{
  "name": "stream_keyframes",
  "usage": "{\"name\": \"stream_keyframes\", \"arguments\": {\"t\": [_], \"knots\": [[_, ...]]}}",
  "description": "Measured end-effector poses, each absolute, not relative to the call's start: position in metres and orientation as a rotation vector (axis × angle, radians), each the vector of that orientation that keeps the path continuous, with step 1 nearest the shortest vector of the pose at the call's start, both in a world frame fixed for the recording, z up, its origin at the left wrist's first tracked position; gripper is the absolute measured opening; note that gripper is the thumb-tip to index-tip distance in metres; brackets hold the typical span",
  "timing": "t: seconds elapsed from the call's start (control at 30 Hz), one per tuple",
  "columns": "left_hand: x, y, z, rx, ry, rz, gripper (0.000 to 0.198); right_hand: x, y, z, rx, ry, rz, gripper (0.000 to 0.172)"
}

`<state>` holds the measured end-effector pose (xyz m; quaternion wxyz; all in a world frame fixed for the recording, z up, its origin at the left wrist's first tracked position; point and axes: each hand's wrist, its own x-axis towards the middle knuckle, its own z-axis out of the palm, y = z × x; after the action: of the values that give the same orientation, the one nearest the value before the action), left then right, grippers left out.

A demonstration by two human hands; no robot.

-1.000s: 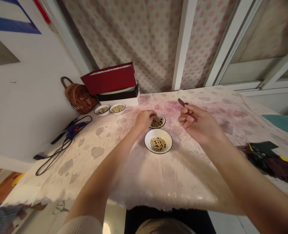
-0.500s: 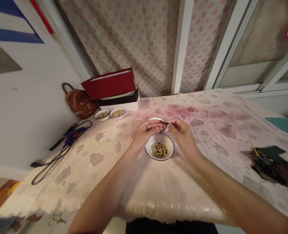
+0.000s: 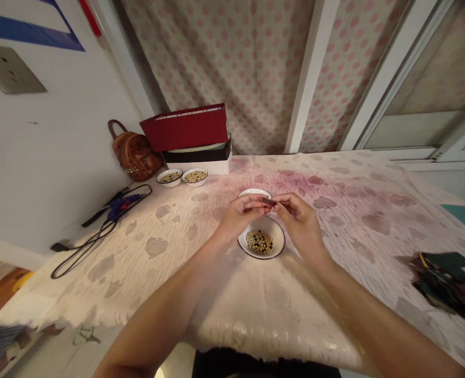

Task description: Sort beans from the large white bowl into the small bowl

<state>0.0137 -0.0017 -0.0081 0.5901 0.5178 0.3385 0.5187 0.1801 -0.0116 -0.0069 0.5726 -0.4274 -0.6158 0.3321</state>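
Barely shifted: your left hand (image 3: pixel 240 217) and right hand (image 3: pixel 298 223) — both pinching a small dark piece (image 3: pixel 269 201), mostly hidden; white bowl (image 3: pixel 254 192) half-covered.

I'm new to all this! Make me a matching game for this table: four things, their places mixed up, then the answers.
Things:
1. White bowl
2. Glue gun
3. Red box
4. Brown backpack

Places:
A. On a black box
B. On the tablecloth, its cord looped
C. Against the wall
D. Beneath the left hand and right hand

Pairs: 1-D, 2-B, 3-A, 4-C
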Motion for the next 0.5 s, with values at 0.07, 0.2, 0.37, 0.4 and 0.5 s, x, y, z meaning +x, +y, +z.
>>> {"name": "stream_keyframes", "arguments": {"t": [0.07,0.2,0.37,0.4,0.5], "knots": [[0.0136,-0.002,-0.0083,1.213,0.79,1.208,0.036,0.1799,-0.0116,-0.0075,-1.004,-1.464,0.774,0.008],[0.0133,-0.002,-0.0087,1.229,0.807,1.206,0.037,0.18,-0.0115,-0.0085,-1.004,-1.502,0.758,0.008],[0.0139,-0.0026,-0.0087,1.231,0.826,1.209,0.035,0.1807,-0.0122,-0.008,-1.013,-1.543,0.731,0.01],[0.014,-0.0028,-0.0086,1.228,0.824,1.21,0.034,0.1808,-0.0125,-0.0077,-1.018,-1.546,0.73,0.011],[0.014,-0.0032,-0.0086,1.234,0.83,1.21,0.034,0.1807,-0.0132,-0.0069,-1.028,-1.552,0.717,0.011]]}}
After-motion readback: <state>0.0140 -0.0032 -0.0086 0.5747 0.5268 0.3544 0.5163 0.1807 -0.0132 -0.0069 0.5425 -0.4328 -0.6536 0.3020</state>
